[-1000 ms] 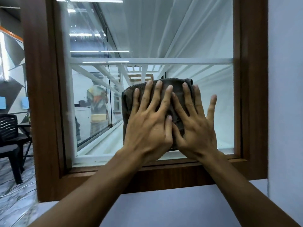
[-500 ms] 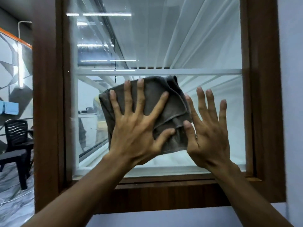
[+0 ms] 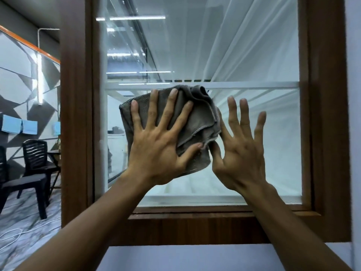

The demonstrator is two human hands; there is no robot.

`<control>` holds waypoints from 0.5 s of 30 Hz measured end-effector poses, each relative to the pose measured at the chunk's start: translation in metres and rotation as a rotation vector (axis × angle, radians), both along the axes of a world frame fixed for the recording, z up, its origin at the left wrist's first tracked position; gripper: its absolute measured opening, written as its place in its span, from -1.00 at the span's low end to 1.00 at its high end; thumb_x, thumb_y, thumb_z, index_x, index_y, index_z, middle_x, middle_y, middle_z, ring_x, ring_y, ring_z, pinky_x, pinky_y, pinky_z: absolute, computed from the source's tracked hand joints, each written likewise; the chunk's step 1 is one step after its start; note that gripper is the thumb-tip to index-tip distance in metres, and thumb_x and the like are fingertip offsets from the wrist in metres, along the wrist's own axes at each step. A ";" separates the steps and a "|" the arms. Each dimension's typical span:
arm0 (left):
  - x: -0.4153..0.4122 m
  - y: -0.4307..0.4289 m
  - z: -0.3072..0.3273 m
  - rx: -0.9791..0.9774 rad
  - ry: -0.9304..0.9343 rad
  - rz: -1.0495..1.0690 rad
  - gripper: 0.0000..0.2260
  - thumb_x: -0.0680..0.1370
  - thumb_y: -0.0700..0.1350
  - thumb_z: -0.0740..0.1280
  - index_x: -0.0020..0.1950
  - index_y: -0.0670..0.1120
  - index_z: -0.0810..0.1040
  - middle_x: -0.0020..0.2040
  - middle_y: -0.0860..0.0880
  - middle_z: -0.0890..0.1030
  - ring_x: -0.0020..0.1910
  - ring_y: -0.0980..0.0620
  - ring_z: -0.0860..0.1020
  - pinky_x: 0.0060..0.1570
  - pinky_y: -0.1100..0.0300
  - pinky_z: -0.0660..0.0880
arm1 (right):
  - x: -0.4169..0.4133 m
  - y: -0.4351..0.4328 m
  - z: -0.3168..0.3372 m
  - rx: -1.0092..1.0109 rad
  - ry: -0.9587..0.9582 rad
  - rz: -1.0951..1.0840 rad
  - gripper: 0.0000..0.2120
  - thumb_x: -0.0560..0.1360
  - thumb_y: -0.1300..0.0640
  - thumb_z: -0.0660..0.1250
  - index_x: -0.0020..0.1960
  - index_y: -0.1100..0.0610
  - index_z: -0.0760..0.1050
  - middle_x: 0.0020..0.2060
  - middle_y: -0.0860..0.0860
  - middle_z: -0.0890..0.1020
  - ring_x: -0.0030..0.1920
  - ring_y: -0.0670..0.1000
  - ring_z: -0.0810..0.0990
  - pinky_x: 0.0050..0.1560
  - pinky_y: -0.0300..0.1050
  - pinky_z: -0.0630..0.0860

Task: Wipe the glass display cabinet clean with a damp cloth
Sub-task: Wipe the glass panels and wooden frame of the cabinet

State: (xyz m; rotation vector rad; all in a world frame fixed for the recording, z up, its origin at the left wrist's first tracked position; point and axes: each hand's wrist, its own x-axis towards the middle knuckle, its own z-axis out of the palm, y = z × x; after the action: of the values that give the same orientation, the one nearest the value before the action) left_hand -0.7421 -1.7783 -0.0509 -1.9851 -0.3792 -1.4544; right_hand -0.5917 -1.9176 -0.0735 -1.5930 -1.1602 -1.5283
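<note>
Left hand (image 3: 156,147) is flat on the cloth (image 3: 197,122), fingers fanned wide and pressing it against the glass pane (image 3: 273,145) — nothing is pinched, it is a splayed palm hold. The grey-brown cloth sits under that palm and spills out to the thumb side, bunched into folds above the index fingertip, with a hemmed edge running diagonally just past the thumb. Its top edge lies just below the white shelf bar (image 3: 254,84) inside the cabinet.

Right hand (image 3: 242,151) is right beside it, also open with fingers spread and pointing up. Its thumb and index finger meet the cloth's right edge; the other fingers lie over bare glass beyond the cloth. Whether that thumb is tucked under the fabric or only touching it, I cannot tell.

Below both wrists runs the brown wooden frame (image 3: 195,229) of the cabinet, and the forearms cross over its lower rail. Beyond the left hand's little finger the frame's upright stands — and past that, black plastic chairs (image 3: 33,165) on a marbled floor (image 3: 25,227).
</note>
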 end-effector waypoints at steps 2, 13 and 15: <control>-0.010 0.010 -0.001 0.014 0.002 -0.020 -0.23 0.60 0.43 0.07 0.71 0.07 0.11 0.73 -0.08 0.02 0.70 -0.25 -0.07 0.55 -0.46 -0.12 | 0.000 0.000 0.000 -0.009 -0.005 -0.010 -0.32 0.61 -0.07 0.08 0.70 0.05 0.13 0.70 0.12 0.03 0.70 0.16 -0.12 0.62 0.40 -0.24; -0.033 0.025 0.001 -0.051 0.034 -0.036 -0.29 0.58 0.30 0.09 0.71 0.10 0.12 0.73 -0.14 -0.05 0.67 -0.35 -0.16 0.50 -0.55 -0.20 | 0.005 0.000 -0.003 0.001 0.011 0.033 -0.34 0.62 0.01 0.11 0.70 0.04 0.09 0.71 0.06 0.01 0.71 0.10 -0.10 0.64 0.34 -0.23; -0.024 0.018 0.010 -0.113 -0.009 -0.003 -0.26 0.56 0.38 0.06 0.71 0.15 0.08 0.72 -0.18 -0.10 0.65 -0.42 -0.20 0.46 -0.58 -0.23 | 0.005 0.000 -0.004 0.007 0.023 0.021 -0.33 0.61 0.01 0.09 0.71 0.04 0.09 0.71 0.05 0.01 0.71 0.10 -0.10 0.63 0.37 -0.21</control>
State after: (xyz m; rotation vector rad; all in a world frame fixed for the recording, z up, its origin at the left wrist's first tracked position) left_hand -0.7658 -1.7604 -0.0407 -2.0691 -0.4719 -1.4732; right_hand -0.5866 -1.9178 -0.0773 -1.5845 -1.1539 -1.4952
